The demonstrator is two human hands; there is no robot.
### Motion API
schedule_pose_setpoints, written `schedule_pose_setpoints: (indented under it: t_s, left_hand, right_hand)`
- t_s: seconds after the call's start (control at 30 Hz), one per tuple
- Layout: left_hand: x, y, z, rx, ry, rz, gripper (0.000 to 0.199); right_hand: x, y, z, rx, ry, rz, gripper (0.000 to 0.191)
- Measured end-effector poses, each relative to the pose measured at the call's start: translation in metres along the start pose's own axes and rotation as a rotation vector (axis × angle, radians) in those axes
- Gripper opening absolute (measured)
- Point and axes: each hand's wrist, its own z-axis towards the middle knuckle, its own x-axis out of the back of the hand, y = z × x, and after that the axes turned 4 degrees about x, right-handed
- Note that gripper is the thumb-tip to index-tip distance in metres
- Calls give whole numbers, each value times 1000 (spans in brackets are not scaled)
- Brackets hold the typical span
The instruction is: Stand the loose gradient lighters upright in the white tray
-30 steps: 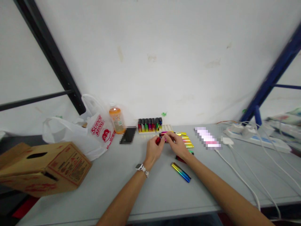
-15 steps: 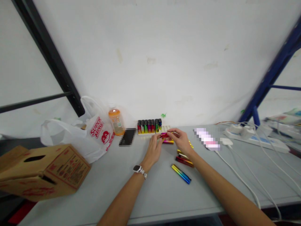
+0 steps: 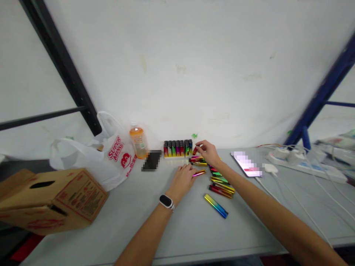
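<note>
Colourful lighters (image 3: 177,148) stand upright in rows in a white tray (image 3: 174,158) by the wall. My right hand (image 3: 210,153) is at the tray's right end, thumb and fingertips pinched on a red lighter (image 3: 195,150), which is tilted. Closer to me, my left hand (image 3: 183,179) is low over the table, its fingers curled around one end of a pink and gold lighter (image 3: 199,173). Several shiny lighters (image 3: 220,191) lie in a loose column under and beside my right forearm. Nearest the front lies a yellow-to-blue lighter (image 3: 216,205).
At left are a cardboard box (image 3: 74,199), a white plastic bag (image 3: 111,159), an orange drink bottle (image 3: 138,142) and a dark flat object (image 3: 152,160). A phone (image 3: 246,164) on a cable lies at right, near a white power strip (image 3: 310,166) and trailing white cables.
My hands were together at a red lighter and have moved apart. The right carried it to the tray's right end; the left came slightly nearer and now grips a pink and gold one.
</note>
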Motion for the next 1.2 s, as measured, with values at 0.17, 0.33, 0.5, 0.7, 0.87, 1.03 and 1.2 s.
schedule_pose_setpoints:
  t_s: [0.17,0.33,0.5,0.7,0.87,1.03,1.2]
  left_hand:
    - [0,-19,-3,12,-45,-135,26]
    - [-4,-38,-4,91,29,-422,13]
    - [0,-39,1,210,217,-735,22]
    - [-2,-30,12,319,429,-1048,36]
    - [-10,-21,17,363,372,-1330,51]
    - [-15,-16,16,339,295,-1412,54]
    - [-14,-14,15,328,291,-1398,55]
  right_hand:
    - [-17,6,23,78,-98,-76,12]
    - [-22,12,37,52,-169,-130,13]
    - [-16,17,50,44,-218,-179,12]
    - [-9,22,58,53,-267,-169,14]
    - [-6,23,63,48,-306,-125,15]
    - [-9,27,65,99,-373,-154,15]
    - [-15,30,51,153,-310,-233,18]
